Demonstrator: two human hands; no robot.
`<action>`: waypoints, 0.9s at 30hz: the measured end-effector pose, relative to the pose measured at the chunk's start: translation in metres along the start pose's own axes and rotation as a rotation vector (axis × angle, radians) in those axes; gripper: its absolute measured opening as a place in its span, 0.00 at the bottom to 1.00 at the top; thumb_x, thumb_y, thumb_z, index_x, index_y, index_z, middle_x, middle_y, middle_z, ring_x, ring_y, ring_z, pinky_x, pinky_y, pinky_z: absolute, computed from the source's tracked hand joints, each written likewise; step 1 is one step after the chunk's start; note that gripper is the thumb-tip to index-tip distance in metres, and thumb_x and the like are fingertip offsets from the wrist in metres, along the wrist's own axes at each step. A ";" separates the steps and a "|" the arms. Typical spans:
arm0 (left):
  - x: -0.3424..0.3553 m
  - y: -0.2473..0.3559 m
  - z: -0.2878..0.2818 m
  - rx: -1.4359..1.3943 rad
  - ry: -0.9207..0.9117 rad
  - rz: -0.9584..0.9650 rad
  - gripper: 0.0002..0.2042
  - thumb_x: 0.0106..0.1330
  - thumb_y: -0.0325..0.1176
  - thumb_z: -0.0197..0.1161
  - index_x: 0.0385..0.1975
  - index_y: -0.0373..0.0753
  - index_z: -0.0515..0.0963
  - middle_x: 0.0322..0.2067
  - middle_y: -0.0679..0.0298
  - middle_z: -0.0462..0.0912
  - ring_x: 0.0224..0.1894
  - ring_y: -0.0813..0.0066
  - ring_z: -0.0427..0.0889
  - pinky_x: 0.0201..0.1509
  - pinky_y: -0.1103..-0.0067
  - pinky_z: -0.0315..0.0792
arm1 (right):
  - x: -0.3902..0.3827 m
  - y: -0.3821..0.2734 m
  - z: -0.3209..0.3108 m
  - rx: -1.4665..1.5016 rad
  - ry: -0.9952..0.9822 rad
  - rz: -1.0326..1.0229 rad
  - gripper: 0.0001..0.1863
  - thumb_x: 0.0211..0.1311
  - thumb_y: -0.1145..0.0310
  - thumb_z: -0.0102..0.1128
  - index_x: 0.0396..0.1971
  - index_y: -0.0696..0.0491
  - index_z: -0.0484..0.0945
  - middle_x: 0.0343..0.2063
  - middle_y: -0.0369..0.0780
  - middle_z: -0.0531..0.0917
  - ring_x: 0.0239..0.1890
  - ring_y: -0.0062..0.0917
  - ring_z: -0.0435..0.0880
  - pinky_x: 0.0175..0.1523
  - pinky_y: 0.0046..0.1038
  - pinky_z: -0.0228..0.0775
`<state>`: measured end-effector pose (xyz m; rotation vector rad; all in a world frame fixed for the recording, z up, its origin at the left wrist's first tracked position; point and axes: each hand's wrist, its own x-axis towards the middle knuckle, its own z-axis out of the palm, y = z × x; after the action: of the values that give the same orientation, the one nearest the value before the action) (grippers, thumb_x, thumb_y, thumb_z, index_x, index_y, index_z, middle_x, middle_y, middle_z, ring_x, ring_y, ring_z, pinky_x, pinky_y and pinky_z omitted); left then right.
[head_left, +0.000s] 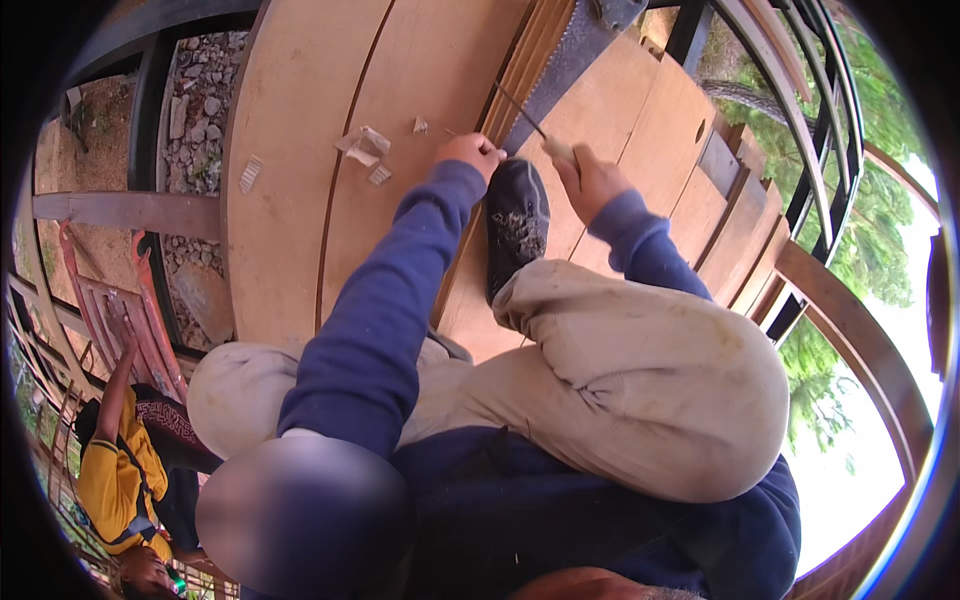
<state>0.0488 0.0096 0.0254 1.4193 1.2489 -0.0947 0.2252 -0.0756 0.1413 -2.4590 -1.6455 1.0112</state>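
My right hand is closed round the pale handle of a thin dark file. The file's rod slants up and left, over the toothed edge of a handsaw. The saw's grey blade lies beside a stack of narrow wooden strips, its wide end away from me. Near the blade's narrow end, my left hand has its fingers pinched together; what is between them is too small to make out. Just below the blade's narrow end is my black shoe.
Torn paper scraps lie on the wooden planks to the left. A red slatted frame stands beyond the planks' left edge, with a person in a yellow shirt beside it. Dark metal railings curve along the right.
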 end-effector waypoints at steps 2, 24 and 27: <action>0.003 -0.013 -0.001 -0.006 0.032 0.067 0.13 0.61 0.43 0.68 0.31 0.39 0.83 0.31 0.54 0.86 0.36 0.59 0.85 0.43 0.69 0.76 | -0.018 0.014 0.001 -0.107 -0.110 0.054 0.19 0.71 0.50 0.47 0.38 0.54 0.70 0.23 0.54 0.82 0.29 0.54 0.82 0.35 0.52 0.72; 0.008 -0.003 0.000 0.162 -0.025 0.032 0.12 0.58 0.43 0.70 0.28 0.40 0.83 0.31 0.54 0.86 0.37 0.56 0.85 0.46 0.67 0.77 | 0.043 -0.012 0.014 -0.115 -0.341 0.160 0.25 0.71 0.48 0.46 0.42 0.58 0.74 0.38 0.58 0.83 0.45 0.54 0.81 0.51 0.49 0.71; 0.012 -0.005 0.003 0.113 0.013 0.071 0.11 0.57 0.41 0.71 0.28 0.39 0.83 0.29 0.55 0.86 0.36 0.58 0.86 0.44 0.69 0.78 | 0.026 0.005 0.005 0.046 -0.136 0.043 0.24 0.71 0.48 0.46 0.40 0.57 0.73 0.31 0.57 0.83 0.37 0.57 0.81 0.44 0.51 0.72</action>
<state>0.0524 0.0129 0.0136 1.5630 1.2178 -0.1096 0.2325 -0.0578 0.1230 -2.4561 -1.5916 1.2325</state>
